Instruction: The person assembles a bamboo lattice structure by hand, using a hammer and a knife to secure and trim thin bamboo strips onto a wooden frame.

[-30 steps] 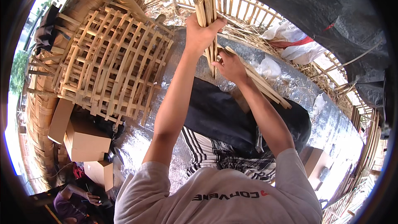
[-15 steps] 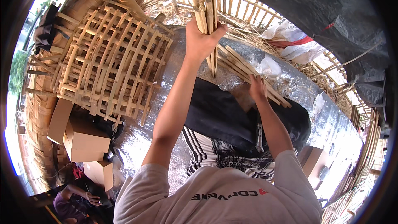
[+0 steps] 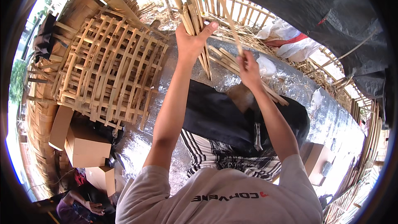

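Observation:
My left hand point(image 3: 191, 43) is wrapped round an upright bundle of split bamboo sticks point(image 3: 190, 16), the thumb sticking out to the right. In my right hand point(image 3: 250, 69) a single long bamboo stick point(image 3: 229, 16) is pinched near its lower end and slants up toward the top of the view. Beneath and beside that hand lie several loose bamboo sticks point(image 3: 227, 61), partly hidden by the wrist and forearm. A black cloth point(image 3: 213, 110) covers my lap, and a narrow metallic object point(image 3: 258, 137) rests on it, its kind unclear.
At the left lies a stack of bamboo lattice panels point(image 3: 110, 64), with cardboard boxes point(image 3: 87, 147) below it. Another person's hand point(image 3: 95, 208) shows at the lower left. A white sack point(image 3: 296, 49) sits at the far right, and a box point(image 3: 319, 164) stands near my right elbow.
My right hand has lifted one stick from the loose ones and moved a little left and away from me. The bundle in my left hand has shifted slightly left.

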Motion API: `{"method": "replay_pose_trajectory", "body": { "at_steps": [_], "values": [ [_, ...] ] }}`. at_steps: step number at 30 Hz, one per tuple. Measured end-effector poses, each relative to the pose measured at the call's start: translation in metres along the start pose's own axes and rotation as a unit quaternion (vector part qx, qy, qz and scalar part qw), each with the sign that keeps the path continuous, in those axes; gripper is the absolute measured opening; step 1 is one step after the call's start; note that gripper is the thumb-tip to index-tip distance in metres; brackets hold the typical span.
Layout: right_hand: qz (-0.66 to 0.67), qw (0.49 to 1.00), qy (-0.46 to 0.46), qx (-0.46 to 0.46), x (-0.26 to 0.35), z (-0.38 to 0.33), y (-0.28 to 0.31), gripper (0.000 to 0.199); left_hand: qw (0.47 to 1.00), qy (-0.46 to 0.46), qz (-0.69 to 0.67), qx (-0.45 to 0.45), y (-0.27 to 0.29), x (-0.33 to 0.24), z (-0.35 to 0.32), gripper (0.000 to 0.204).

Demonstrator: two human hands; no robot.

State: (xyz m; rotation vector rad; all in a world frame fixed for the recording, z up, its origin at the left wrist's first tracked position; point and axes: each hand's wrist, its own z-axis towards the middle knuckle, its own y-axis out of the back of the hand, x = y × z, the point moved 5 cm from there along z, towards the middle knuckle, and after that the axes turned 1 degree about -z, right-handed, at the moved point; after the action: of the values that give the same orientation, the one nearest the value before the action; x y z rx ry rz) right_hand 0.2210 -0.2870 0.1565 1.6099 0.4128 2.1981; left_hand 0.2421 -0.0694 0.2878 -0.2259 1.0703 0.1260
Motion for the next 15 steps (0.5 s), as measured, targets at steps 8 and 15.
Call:
{"method": "replay_pose_trajectory", "body": {
  "at_steps": [8,15],
  "values": [
    [0.039,0.99,0.072,0.118,0.069,0.013,-0.053,0.023,0.999,0.047,0.025,0.01,-0.003,-0.01,-0.006,0.026],
    [0.013,0.974,0.048,0.221,0.033,0.016,-0.073,0.032,0.999,0.029,-0.034,-0.012,0.001,-0.005,-0.004,0.014]
  ]
}}
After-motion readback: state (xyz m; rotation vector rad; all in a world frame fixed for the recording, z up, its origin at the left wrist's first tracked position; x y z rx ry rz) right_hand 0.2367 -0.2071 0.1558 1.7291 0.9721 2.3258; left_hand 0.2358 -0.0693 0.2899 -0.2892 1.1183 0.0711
